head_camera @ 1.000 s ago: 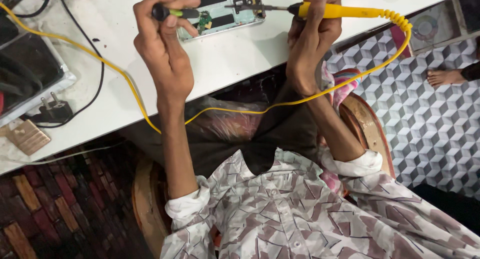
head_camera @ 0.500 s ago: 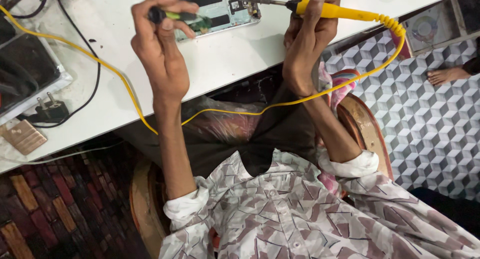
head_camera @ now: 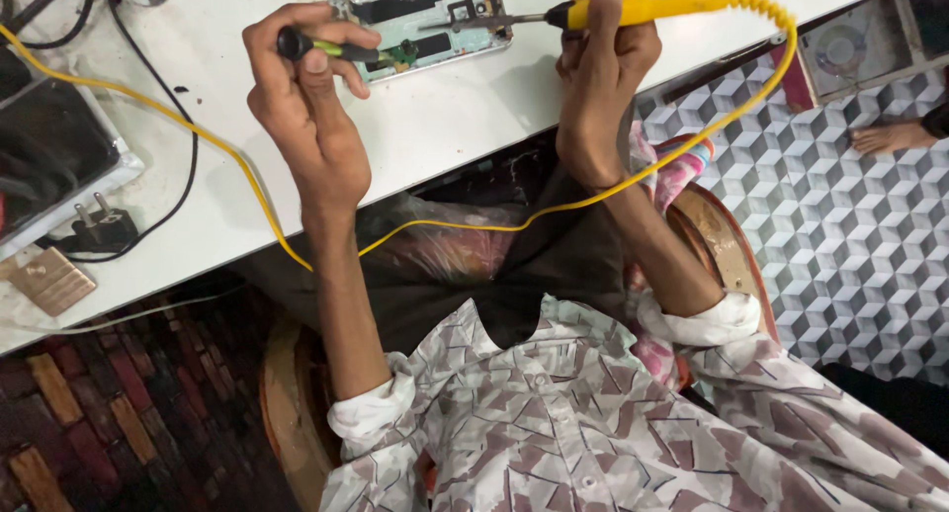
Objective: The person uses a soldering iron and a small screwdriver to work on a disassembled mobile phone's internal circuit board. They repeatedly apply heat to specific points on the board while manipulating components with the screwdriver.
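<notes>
1. An opened phone (head_camera: 425,23), its back off and its inner parts bare, lies flat on a white tabletop (head_camera: 474,107).
2. The left hand (head_camera: 306,107) is closed round a small green-and-black screwdriver (head_camera: 341,49), whose tip touches the phone's lower edge.
3. The right hand (head_camera: 603,67) grips a yellow soldering iron (head_camera: 633,11), its metal tip over the phone.
4. The iron's yellow cord (head_camera: 514,225) loops under the forearms; a black plug (head_camera: 99,230) rests at left.

left hand (head_camera: 306,107) has carried the green-handled tool (head_camera: 341,49) leftward, off the opened phone (head_camera: 430,23); soldering iron (head_camera: 633,11) tip now over its middle.
</notes>
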